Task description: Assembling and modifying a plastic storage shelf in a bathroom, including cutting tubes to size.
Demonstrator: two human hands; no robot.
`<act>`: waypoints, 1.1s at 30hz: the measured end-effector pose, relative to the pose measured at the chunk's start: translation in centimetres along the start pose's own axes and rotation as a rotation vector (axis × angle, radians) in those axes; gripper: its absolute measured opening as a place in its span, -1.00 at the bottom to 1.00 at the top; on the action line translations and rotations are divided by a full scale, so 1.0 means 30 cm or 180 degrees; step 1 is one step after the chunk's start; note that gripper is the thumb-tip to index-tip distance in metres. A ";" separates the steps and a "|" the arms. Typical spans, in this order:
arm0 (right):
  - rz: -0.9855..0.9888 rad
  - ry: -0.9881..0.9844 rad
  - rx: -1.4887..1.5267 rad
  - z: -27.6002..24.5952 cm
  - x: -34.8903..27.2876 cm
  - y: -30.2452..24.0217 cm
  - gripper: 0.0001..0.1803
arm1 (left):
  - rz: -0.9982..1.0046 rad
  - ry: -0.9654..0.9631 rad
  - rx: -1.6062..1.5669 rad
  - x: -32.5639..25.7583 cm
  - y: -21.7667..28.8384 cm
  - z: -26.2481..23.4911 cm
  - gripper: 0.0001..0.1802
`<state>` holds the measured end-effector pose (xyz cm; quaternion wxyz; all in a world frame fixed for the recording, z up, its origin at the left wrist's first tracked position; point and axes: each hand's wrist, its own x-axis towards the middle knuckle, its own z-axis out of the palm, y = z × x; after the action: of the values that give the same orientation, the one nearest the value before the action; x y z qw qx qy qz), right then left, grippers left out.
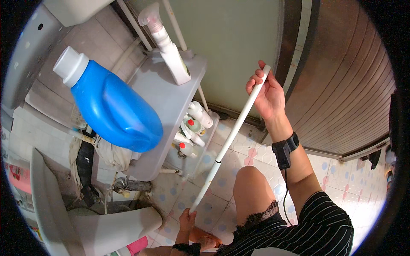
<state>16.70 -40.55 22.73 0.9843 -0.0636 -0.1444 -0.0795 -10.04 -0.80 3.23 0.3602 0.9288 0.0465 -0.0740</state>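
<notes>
- The right hand point(267, 91) is up high, fingers curled round the top end of a long white plastic pole point(230, 136); the grip is closed on it, thumb side toward the camera; a black band sits on that wrist.
- The left hand point(187, 221) is down low by the tiled floor point(341, 179), fingers wrapped on the pole's bottom end; so the pole runs slanted between the two hands, top to the right, foot to the left, passing just in front of the bare knee.
- On the top tier of the grey plastic shelf rack point(171, 102) lies a big blue detergent bottle with a white cap point(113, 109), on its side, cap toward the upper left; what is in it cannot be seen.
- Beside it stands a white spray bottle with a clear trigger head point(168, 47), upright.
- On the lower tier, several small white bottles with red and green caps point(192, 128) crowd together; contents not visible.
- A white toilet bowl point(106, 230) sits at lower left.
</notes>
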 end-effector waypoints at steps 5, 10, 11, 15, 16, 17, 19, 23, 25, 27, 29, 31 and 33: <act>0.0026 -0.0025 0.0060 0.005 -0.002 -0.007 -0.67 | -0.0160 -0.0225 -0.0120 -0.002 -0.007 0.013 -0.72; 0.0039 -0.0055 0.0031 0.010 -0.001 0.020 -0.67 | -0.0192 -0.0171 0.0011 -0.023 -0.028 0.023 -0.71; 0.0053 -0.0064 0.0049 0.013 -0.001 0.029 -0.67 | -0.0274 -0.0198 0.0023 -0.029 -0.042 0.024 -0.70; 0.0183 -0.0160 0.0114 0.023 0.003 0.037 -0.67 | -0.0360 -0.0270 -0.0009 -0.029 -0.025 0.009 -0.68; 0.0235 -0.0237 0.0104 0.021 0.005 0.039 -0.67 | -0.0349 -0.0241 -0.0026 -0.030 -0.013 0.003 -0.68; 0.0234 -0.0237 0.0106 0.019 0.008 0.041 -0.67 | -0.0337 -0.0215 -0.0043 -0.031 -0.007 -0.001 -0.67; 0.0256 -0.0240 0.0203 0.022 0.011 0.044 -0.67 | -0.0398 -0.0277 -0.0070 -0.032 -0.008 -0.006 -0.67; 0.0206 -0.0269 0.0258 0.034 0.009 0.043 -0.67 | -0.0422 -0.0404 -0.0199 -0.032 -0.036 0.000 -0.67; 0.0187 -0.0291 0.0229 0.034 0.007 0.038 -0.67 | -0.0388 -0.0383 -0.0181 -0.030 -0.015 -0.002 -0.67; 0.0171 -0.0243 0.0196 0.042 0.005 0.042 -0.67 | -0.0352 -0.0361 -0.0161 -0.028 -0.011 -0.002 -0.68; 0.0154 -0.0194 0.0164 0.045 0.005 0.045 -0.67 | -0.0348 -0.0371 -0.0171 -0.025 -0.022 0.000 -0.69; 0.0096 -0.0193 0.0118 0.038 0.009 0.044 -0.68 | -0.0420 -0.0423 -0.0142 -0.019 -0.007 -0.005 -0.69; 0.0085 -0.0259 0.0087 0.028 0.012 0.041 -0.69 | -0.0499 -0.0465 -0.0113 -0.018 -0.011 -0.003 -0.69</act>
<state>17.02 -39.27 23.51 0.9793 -0.0553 -0.1846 -0.0617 -10.61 -0.51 3.17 0.3721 0.9079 0.0940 -0.1687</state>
